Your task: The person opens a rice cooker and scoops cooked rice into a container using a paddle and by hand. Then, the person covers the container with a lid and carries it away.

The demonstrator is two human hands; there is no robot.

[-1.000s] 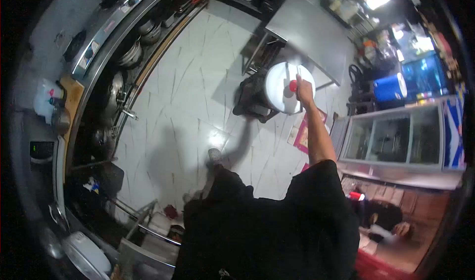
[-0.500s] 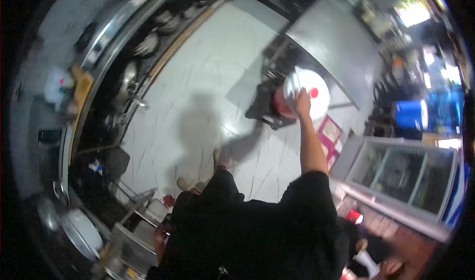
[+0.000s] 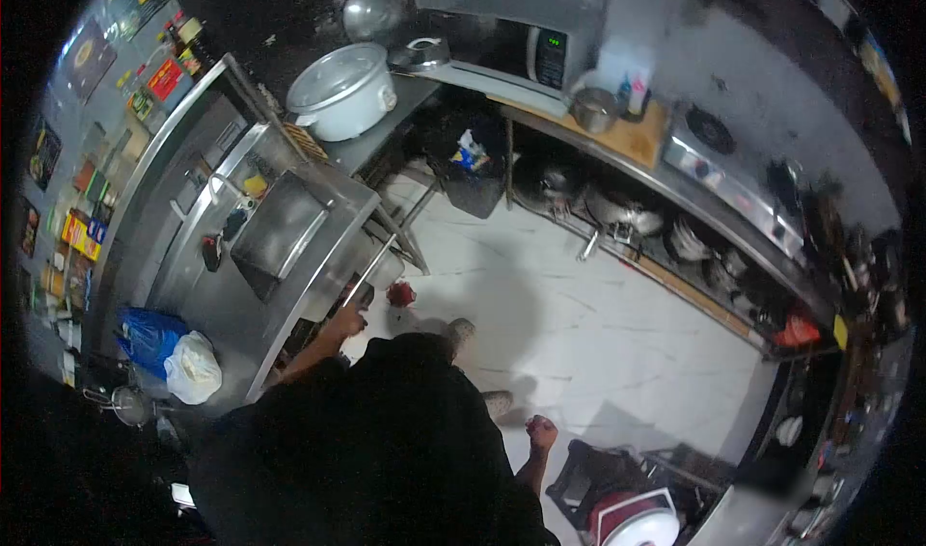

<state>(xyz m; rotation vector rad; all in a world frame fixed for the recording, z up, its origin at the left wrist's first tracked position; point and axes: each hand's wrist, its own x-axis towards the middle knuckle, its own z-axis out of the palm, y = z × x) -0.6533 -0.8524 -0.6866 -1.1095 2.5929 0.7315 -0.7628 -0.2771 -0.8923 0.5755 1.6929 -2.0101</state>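
Note:
My left hand (image 3: 351,320) is beside the steel sink table (image 3: 333,257), its fingers curled near the end of a thin metal rail; what it holds, if anything, is too small to tell. Low in the view, my right hand (image 3: 542,434) hangs over the floor, its fingers curled in and nothing visible in them. The white lid (image 3: 644,531) with its handle is on the red container (image 3: 606,513) at the bottom right, below my right hand and apart from it.
A large white lidded pot (image 3: 347,102) and a microwave (image 3: 497,49) are at the back. A black bin (image 3: 475,184) stands under the counter corner. Blue (image 3: 152,339) and white bags (image 3: 193,368) lie on the left. Pans fill the shelf below the stove (image 3: 709,155).
The view has swung left towards the sink and microwave. My right hand has let go of the white lid and moved away from it. My left hand has come forward beside the sink table.

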